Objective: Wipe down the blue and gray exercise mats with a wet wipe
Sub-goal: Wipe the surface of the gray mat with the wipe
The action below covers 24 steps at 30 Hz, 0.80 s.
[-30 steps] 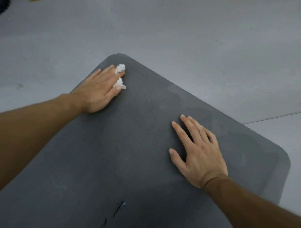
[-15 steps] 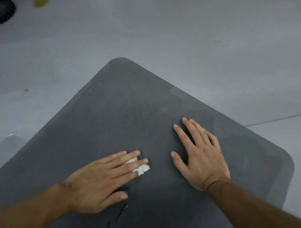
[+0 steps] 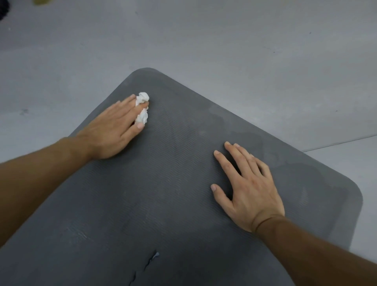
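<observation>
A dark gray exercise mat (image 3: 173,183) lies on the floor, one rounded corner pointing away from me. My left hand (image 3: 114,126) lies flat near that far corner and presses a crumpled white wet wipe (image 3: 142,108) onto the mat with straight fingers; the wipe bulges out from under the fingertips. My right hand (image 3: 246,187) rests flat on the mat's right half, fingers spread, holding nothing. Damp patches darken the mat near its right edge. No blue mat is in view.
Light gray floor (image 3: 224,40) surrounds the mat, with a seam line (image 3: 342,143) at the right. A small tear (image 3: 151,261) marks the mat near the bottom. A dark object (image 3: 3,10) and a yellowish thing (image 3: 42,2) sit at the top left edge.
My left hand slid with the wipe from the far corner back toward me, then out again to near the far corner. The right hand stayed in place.
</observation>
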Available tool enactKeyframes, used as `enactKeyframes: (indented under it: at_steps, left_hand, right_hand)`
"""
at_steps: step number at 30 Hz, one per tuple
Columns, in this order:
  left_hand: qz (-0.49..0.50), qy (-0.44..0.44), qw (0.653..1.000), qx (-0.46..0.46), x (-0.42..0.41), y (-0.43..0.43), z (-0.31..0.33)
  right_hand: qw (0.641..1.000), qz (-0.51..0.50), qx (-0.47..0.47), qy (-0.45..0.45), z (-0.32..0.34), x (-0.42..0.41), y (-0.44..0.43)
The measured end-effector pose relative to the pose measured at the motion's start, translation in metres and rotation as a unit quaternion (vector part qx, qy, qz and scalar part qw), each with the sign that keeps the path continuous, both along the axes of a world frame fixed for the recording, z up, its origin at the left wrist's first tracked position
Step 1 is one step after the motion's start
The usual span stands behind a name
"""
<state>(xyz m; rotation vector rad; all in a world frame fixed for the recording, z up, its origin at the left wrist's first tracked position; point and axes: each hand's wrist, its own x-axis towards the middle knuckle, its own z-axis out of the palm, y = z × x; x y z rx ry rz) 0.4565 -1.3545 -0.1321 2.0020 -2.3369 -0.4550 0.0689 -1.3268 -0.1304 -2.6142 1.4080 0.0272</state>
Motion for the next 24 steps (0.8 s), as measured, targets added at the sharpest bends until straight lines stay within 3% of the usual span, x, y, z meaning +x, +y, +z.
enactKeyframes:
  at_steps: [2,11,16,20,24]
  left_hand:
    - [-0.002,0.007,1.000,-0.004,-0.013,0.010,0.003]
    - [-0.236,-0.009,0.972,-0.001,-0.094,0.166,0.017]
    - [-0.291,-0.020,0.957,-0.002,-0.081,0.153,0.017]
    - [-0.154,0.018,0.988,-0.004,-0.057,0.095,0.007]
    - [-0.024,-0.030,0.999,0.005,-0.018,0.021,0.006]
  right_hand:
    - [1.000,-0.001,0.001,-0.003,0.000,0.000,0.000]
    - [1.000,-0.001,-0.001,-0.003,-0.001,0.000,-0.001]
    - [1.000,0.000,0.004,-0.004,0.000,0.000,-0.001]
    - [1.000,-0.002,0.003,-0.008,0.000,0.000,-0.001]
    - [1.000,0.001,-0.003,-0.005,0.000,0.000,0.000]
